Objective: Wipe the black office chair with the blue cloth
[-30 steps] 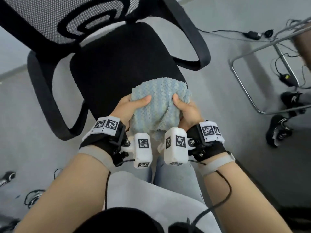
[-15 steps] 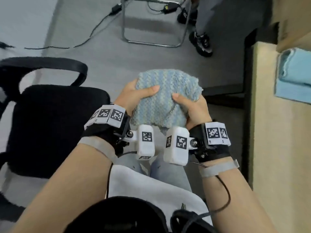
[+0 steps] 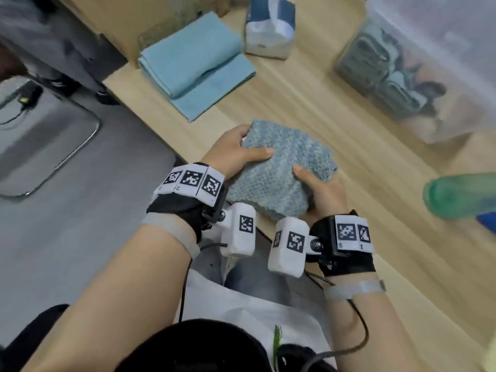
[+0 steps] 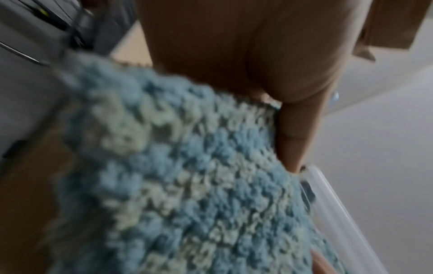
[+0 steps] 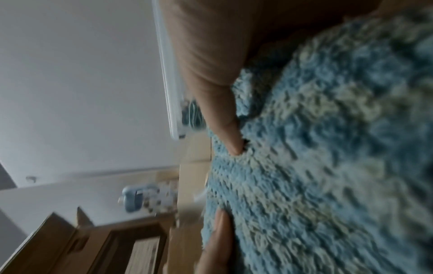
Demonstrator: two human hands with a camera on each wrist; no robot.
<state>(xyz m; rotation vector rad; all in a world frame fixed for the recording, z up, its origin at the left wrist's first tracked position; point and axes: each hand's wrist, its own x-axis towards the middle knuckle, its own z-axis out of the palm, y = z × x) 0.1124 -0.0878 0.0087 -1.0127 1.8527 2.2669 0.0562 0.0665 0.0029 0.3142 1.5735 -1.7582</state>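
Note:
The fluffy blue cloth (image 3: pixel 281 167) is bunched up between both hands, held just above the near edge of a wooden table (image 3: pixel 375 162). My left hand (image 3: pixel 236 154) grips its left side with the thumb lying across the top. My right hand (image 3: pixel 319 189) grips the right side, thumb pressed into the pile. Both wrist views are blurred and filled by the cloth (image 4: pixel 187 176) (image 5: pixel 328 157) with a thumb on it. The black office chair is out of sight in every view.
On the table lie a folded light-blue towel (image 3: pixel 196 65), a tissue pack (image 3: pixel 269 25), a clear plastic bin (image 3: pixel 424 68) and a green bottle (image 3: pixel 459 194) at the right edge. A metal chair frame (image 3: pixel 48 146) stands on the grey floor to the left.
The view has swung right, away from the black chair and onto the wooden table. Both hands kept hold of the cloth and carried it over the table's edge.

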